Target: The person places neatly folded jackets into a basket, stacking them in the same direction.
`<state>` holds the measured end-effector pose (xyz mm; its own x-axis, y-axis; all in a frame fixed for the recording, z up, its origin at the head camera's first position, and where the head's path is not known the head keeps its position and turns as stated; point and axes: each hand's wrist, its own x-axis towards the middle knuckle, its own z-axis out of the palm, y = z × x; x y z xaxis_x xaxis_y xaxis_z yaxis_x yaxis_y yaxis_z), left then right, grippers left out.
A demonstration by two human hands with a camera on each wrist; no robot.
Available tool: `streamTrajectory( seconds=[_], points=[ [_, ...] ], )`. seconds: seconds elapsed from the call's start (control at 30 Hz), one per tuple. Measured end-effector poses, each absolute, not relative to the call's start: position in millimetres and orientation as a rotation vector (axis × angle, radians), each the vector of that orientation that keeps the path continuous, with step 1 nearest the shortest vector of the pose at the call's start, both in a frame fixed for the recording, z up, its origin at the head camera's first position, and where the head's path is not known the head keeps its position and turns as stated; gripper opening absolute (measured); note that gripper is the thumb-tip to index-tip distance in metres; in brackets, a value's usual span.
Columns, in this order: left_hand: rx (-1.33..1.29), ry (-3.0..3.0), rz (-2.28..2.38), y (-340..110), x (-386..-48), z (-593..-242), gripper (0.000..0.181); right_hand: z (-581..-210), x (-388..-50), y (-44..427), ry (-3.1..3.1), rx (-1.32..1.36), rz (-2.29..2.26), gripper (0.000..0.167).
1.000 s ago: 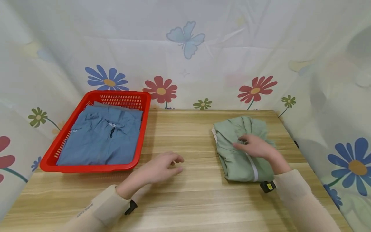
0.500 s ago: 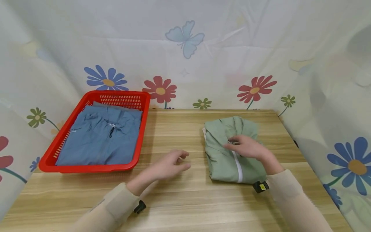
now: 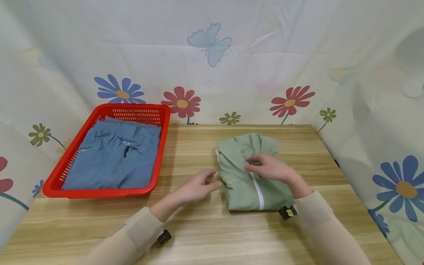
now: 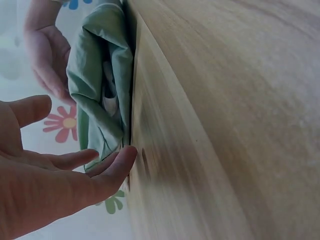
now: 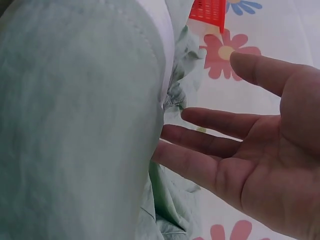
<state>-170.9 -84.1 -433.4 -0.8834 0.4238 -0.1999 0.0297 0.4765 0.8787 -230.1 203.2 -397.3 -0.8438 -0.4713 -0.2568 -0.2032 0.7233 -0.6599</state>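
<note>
Seemingly, positioning is the step in hand. Left of the left hand, a red slotted plastic basket holds a smooth blue jacket. The left hand, fingers relaxed, is just beside a softly creased, folded green jacket between the hands on the wood-grain desk; contact is unclear. The right hand rests extended fingers near its white zip. Lifting would call for support beneath.

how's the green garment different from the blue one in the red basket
The green garment lies on the wooden table; the blue garment lies inside the red basket.
The green garment shows a white strip down its front; the blue garment has a dark cord near its collar.
The right hand is over the green garment; neither hand is at the blue garment.
Both look folded.
</note>
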Motion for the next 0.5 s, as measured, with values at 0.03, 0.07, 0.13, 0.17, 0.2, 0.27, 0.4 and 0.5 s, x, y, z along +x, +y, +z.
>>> streamTrajectory(
  seconds=[0.03,0.07,0.13,0.17,0.2,0.27,0.4,0.5],
  points=[
    [0.371,2.322,1.395,-84,-171,-434,0.064,-397,-230,201,2.51,-0.528,-0.906,0.06],
    [0.36,2.308,1.411,-84,-172,-434,0.064,-398,-230,199,2.506,-0.532,-0.913,0.059],
    [0.347,2.285,1.44,-83,-172,-434,0.062,-398,-230,196,2.494,-0.54,-0.926,0.058],
    [0.34,2.276,1.454,-83,-172,-434,0.062,-398,-229,195,2.483,-0.539,-0.94,0.058],
    [0.334,2.269,1.466,-82,-172,-435,0.062,-399,-229,193,2.47,-0.54,-0.955,0.057],
    [0.326,2.253,1.488,-82,-172,-435,0.062,-399,-228,191,2.443,-0.526,-0.988,0.057],
    [0.309,2.241,1.503,-82,-172,-436,0.062,-400,-227,188,2.38,-0.518,-1.055,0.057],
    [0.282,2.242,1.5,-84,-172,-436,0.065,-401,-226,186,2.35,-0.524,-1.09,0.057]
  ],
)
